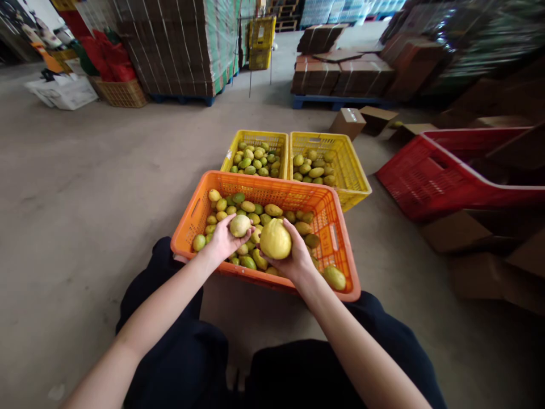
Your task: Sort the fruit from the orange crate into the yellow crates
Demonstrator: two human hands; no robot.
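My left hand (225,240) holds a small pale yellow-green lemon (240,225), its fingers curled round the fruit. In my right hand (298,255) rests a much larger yellow lemon-like fruit (276,239), gripped between thumb and fingers. Both hands are above an orange plastic crate (344,250), close to each other but apart. Inside that crate lie many lemons in yellow and green, one of them a larger yellow-green lemon (334,278) at the near right corner. My hands and the held fruit hide part of the pile.
Behind the orange crate stand two yellow crates, the left (261,134) and the right (357,170), with more lemons inside. A red crate (409,176) is at the right, cardboard boxes (457,230) around it. Stacked cartons (170,51) on blue pallets stand farther back.
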